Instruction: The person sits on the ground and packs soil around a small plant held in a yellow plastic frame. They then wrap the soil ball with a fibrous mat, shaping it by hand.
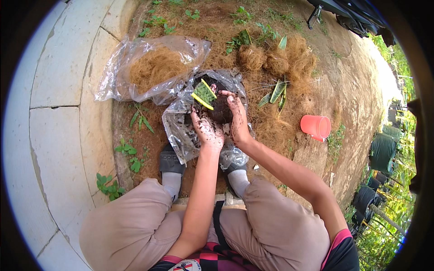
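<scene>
Both my hands cup a ball of dark soil [221, 111] above a clear plastic bag. A green leaf cutting with yellow edges [204, 94], like a snake plant's, rises from the soil on its left side. My left hand [207, 130] supports the ball from below and the left, its palm and fingers smeared with soil. Curved around the right side is my right hand [238, 117], with soil on its fingers. The open plastic bag [177, 123] lies crumpled between my feet and holds more dark soil, partly hidden by my hands.
A clear bag of brown coconut fibre [157, 69] lies at upper left. Fibre balls [252, 57] and cut variegated leaves [278, 91] sit at upper right. A pink plastic cup [315, 126] lies on the ground at right. Concrete paving [56, 135] borders the left.
</scene>
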